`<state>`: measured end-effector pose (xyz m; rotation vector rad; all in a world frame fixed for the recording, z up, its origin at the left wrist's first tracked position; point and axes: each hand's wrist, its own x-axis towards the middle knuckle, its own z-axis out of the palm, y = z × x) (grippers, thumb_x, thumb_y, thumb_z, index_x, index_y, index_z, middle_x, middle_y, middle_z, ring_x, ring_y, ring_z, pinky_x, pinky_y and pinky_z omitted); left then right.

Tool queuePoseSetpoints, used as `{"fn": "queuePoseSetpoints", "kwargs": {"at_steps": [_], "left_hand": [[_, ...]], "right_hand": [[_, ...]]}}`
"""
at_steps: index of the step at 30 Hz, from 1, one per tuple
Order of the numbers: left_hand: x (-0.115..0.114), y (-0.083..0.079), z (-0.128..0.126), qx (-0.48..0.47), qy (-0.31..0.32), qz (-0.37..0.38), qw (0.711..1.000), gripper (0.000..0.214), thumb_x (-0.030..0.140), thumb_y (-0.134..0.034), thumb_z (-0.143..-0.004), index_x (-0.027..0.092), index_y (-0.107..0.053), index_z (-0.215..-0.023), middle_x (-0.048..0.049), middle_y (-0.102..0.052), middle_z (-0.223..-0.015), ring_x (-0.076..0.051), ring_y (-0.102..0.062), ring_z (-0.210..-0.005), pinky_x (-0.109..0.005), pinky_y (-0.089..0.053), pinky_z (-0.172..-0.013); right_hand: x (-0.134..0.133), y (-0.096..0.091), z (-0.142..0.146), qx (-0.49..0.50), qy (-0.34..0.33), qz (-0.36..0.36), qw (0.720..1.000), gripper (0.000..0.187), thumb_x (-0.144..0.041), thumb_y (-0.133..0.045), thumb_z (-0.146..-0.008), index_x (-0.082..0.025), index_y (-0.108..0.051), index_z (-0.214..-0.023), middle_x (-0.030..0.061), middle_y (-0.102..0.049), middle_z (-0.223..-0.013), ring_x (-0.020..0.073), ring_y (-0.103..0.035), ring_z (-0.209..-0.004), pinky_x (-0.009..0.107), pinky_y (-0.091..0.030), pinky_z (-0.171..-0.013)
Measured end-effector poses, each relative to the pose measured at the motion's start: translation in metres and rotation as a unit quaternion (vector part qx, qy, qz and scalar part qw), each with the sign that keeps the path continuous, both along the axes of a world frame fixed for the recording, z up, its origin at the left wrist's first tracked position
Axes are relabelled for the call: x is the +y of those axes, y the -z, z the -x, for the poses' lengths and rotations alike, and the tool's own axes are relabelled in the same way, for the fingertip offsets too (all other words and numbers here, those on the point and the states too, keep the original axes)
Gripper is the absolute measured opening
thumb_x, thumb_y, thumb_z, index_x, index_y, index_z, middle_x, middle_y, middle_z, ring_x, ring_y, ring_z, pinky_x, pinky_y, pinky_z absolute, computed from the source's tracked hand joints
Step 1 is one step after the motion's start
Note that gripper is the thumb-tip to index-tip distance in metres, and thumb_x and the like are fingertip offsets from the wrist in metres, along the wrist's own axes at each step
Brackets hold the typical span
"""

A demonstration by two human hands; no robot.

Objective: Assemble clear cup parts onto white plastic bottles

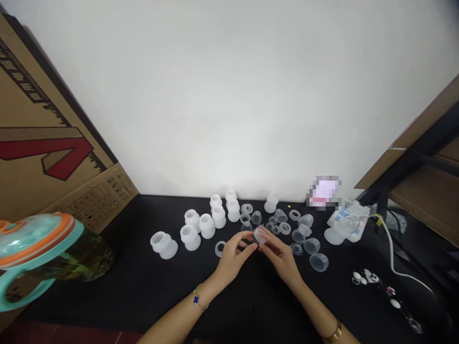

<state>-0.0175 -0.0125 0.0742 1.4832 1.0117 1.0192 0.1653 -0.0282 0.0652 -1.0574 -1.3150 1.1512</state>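
Observation:
Between the fingertips of both hands is a small translucent plastic cup-shaped piece [258, 235]. My left hand [232, 253] pinches at its left side, and my right hand [281, 257] curls around its right side; the fingers partly cover it. Just left of my left hand lies a flat translucent ring [220, 248]. Beyond the fingers, small clear rings and caps [284, 228] are spread on the black table. Clear domed covers [319, 262] lie to the right of my right hand. Several open white waisted bottles [207, 226] stand at the left, with one tipped bottle [164, 245] nearest me.
At the far left is a large jug [43, 248] with a teal and orange lid, beside a cardboard box [53, 119]. A bottle with a clear cover [335, 234], a white cable [390, 248] and a beaded strap [389, 290] occupy the right. A white wall [229, 95] rises behind.

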Motion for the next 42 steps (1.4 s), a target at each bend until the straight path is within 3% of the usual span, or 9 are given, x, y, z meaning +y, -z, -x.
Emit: {"fn": "queuePoseSetpoints", "kwargs": {"at_steps": [4, 9, 14, 17, 25, 34, 42], "left_hand": [[0.004, 0.001, -0.002, -0.065, 0.017, 0.068, 0.995, 0.038, 0.048, -0.066, -0.085, 0.018, -0.069, -0.107, -0.0055, -0.071, -0.095, -0.016, -0.066, -0.071, -0.022, -0.052, -0.053], [0.007, -0.001, -0.002, -0.099, 0.034, 0.114, 0.988, 0.044, 0.05, -0.073, -0.078, 0.015, -0.069, -0.105, -0.0065, -0.073, -0.088, -0.017, -0.067, -0.068, -0.02, -0.051, -0.049], [0.008, -0.003, 0.0, -0.119, 0.039, 0.129, 0.984, 0.041, 0.047, -0.073, -0.079, 0.016, -0.069, -0.105, -0.0067, -0.074, -0.089, -0.016, -0.069, -0.069, -0.019, -0.052, -0.05], [0.009, -0.002, 0.001, -0.128, 0.039, 0.141, 0.981, 0.043, 0.047, -0.075, -0.077, 0.015, -0.069, -0.105, -0.0075, -0.075, -0.09, -0.016, -0.069, -0.068, -0.02, -0.053, -0.051], [0.009, -0.001, 0.002, -0.155, 0.051, 0.164, 0.973, 0.042, 0.045, -0.076, -0.078, 0.015, -0.068, -0.107, -0.0079, -0.074, -0.09, -0.016, -0.069, -0.066, -0.02, -0.053, -0.053], [0.009, -0.003, 0.003, -0.16, 0.073, 0.182, 0.967, 0.041, 0.043, -0.077, -0.078, 0.014, -0.068, -0.106, -0.0092, -0.074, -0.09, -0.016, -0.07, -0.065, -0.02, -0.053, -0.053], [0.009, -0.004, 0.003, -0.177, 0.077, 0.193, 0.962, 0.037, 0.041, -0.076, -0.079, 0.014, -0.071, -0.104, -0.007, -0.072, -0.087, -0.013, -0.067, -0.06, -0.019, -0.052, -0.05]], "right_hand": [[-0.003, -0.001, 0.0, -0.147, -0.002, -0.087, 0.985, 0.028, -0.031, -0.06, -0.093, -0.035, -0.072, -0.118, 0.0032, -0.055, -0.145, 0.0299, -0.052, -0.132, 0.046, -0.045, -0.107], [-0.004, -0.004, -0.001, -0.178, -0.014, -0.136, 0.974, 0.034, -0.021, -0.052, -0.095, -0.034, -0.071, -0.12, 0.0042, -0.055, -0.145, 0.0287, -0.053, -0.132, 0.047, -0.044, -0.108], [-0.005, -0.007, -0.002, -0.119, -0.012, -0.087, 0.989, 0.041, -0.02, -0.054, -0.093, -0.032, -0.062, -0.131, 0.0064, -0.055, -0.145, 0.0288, -0.052, -0.132, 0.039, -0.057, -0.089], [-0.006, -0.008, -0.002, -0.084, -0.003, -0.063, 0.994, 0.044, -0.023, -0.057, -0.092, -0.031, -0.057, -0.136, 0.0069, -0.057, -0.143, 0.0275, -0.055, -0.128, 0.038, -0.056, -0.09], [0.002, 0.0, -0.005, -0.058, 0.005, 0.006, 0.998, 0.033, -0.042, -0.061, -0.092, -0.025, -0.069, -0.119, 0.0095, -0.07, -0.124, 0.029, -0.065, -0.11, 0.037, -0.058, -0.082], [0.005, 0.003, -0.004, -0.124, 0.04, 0.005, 0.991, 0.038, -0.051, -0.064, -0.085, -0.021, -0.076, -0.105, 0.0081, -0.077, -0.097, 0.0228, -0.067, -0.069, 0.036, -0.057, -0.066], [0.003, 0.0, -0.002, -0.125, 0.038, -0.014, 0.991, 0.039, -0.053, -0.062, -0.087, -0.021, -0.075, -0.104, 0.0087, -0.074, -0.098, 0.0231, -0.067, -0.076, 0.033, -0.056, -0.065]]}}
